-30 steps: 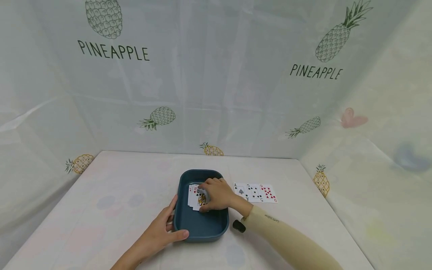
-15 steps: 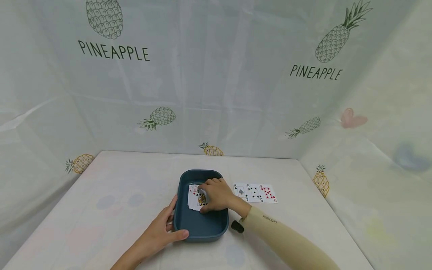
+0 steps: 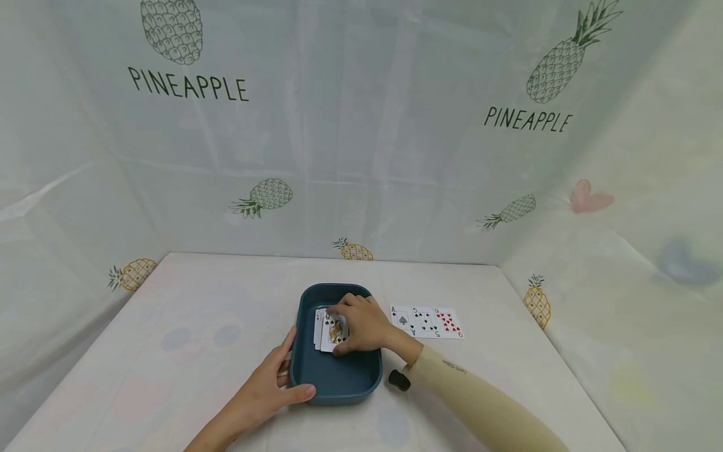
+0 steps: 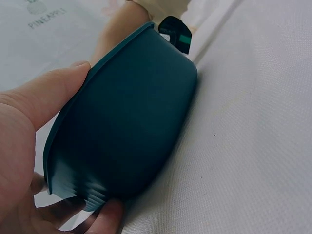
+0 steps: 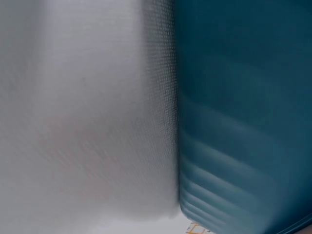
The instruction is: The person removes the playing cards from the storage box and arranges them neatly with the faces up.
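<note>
A dark blue rectangular tray (image 3: 337,383) stands on the white-covered table. My left hand (image 3: 264,388) holds its left side; in the left wrist view the thumb (image 4: 58,90) lies on the rim and the fingers bend round the outer wall (image 4: 126,117). Inside the tray, several face-up playing cards lie in a small overlapped stack. My right hand (image 3: 366,323) reaches over the right rim and pinches the top face card (image 3: 335,329) by its upper and lower edges. Its right part is hidden under the palm. Only the tray's outside and the table show in the right wrist view.
Right of the tray, three face-up cards (image 3: 426,322), an ace, a five and a nine, lie overlapped in a row. A small black device (image 3: 399,380) sits at the right wrist, close to the tray. Pineapple-printed sheets (image 3: 361,157) wall in the table.
The right hand has shifted slightly left with the face card, which now covers the ten that showed beneath it. The left hand and tray stay in place.
</note>
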Demonstrator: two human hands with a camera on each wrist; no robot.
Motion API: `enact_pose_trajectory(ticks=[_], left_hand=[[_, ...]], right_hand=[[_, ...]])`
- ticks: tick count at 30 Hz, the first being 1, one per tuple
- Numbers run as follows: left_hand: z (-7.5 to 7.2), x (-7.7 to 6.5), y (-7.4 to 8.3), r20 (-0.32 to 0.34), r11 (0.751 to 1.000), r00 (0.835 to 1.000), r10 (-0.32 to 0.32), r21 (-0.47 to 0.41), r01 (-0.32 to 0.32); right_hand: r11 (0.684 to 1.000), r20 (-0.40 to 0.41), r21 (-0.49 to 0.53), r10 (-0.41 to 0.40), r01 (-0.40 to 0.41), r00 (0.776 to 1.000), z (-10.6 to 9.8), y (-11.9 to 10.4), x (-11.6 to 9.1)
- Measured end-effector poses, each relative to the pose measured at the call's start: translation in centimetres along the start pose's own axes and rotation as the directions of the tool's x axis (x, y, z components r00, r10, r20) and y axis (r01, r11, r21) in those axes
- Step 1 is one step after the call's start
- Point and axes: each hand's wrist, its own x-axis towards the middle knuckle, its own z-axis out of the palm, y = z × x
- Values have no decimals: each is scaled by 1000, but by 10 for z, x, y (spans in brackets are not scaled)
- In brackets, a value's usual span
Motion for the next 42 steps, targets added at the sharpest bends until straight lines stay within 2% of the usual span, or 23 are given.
enact_pose_trajectory(ticks=[5, 10, 15, 18, 21, 24, 27, 32, 36, 42], left_hand=[[0, 0, -1, 1, 1000, 1000, 4, 9, -4], [0, 1, -1, 23, 1000, 1000, 7, -29, -6], [0, 2, 1, -2, 1000, 1000, -13, 7, 13], [1, 1, 2, -23, 999, 999, -28, 40, 29], [1, -1, 3, -34, 998, 999, -28, 61, 30], [1, -2, 3, -31, 998, 999, -16, 62, 18], [0, -2, 4, -26, 999, 1000, -7, 54, 9], [1, -2, 4, -34, 999, 999, 0, 41, 1], [1, -3, 4, -34, 1000, 999, 4, 28, -3], [2, -2, 4, -24, 1000, 1000, 5, 12, -4]], right_hand=[[998, -31, 54, -20, 21, 999, -1, 1, -3], [996, -57, 78, -30, 35, 998, -1, 2, -3], [990, -46, 135, -24, 30, 999, -2, 6, -4], [974, -52, 220, -36, 47, 998, -5, 9, -6], [945, -64, 318, -57, 75, 996, -10, 12, -9], [923, -75, 371, -80, 102, 994, -16, 15, -14], [916, -70, 388, -83, 104, 994, -23, 19, -21], [915, -52, 401, -29, 47, 998, -39, 30, -34], [918, -63, 396, 16, 11, 998, -52, 47, -46], [931, -94, 364, 13, 22, 996, -63, 77, -72]])
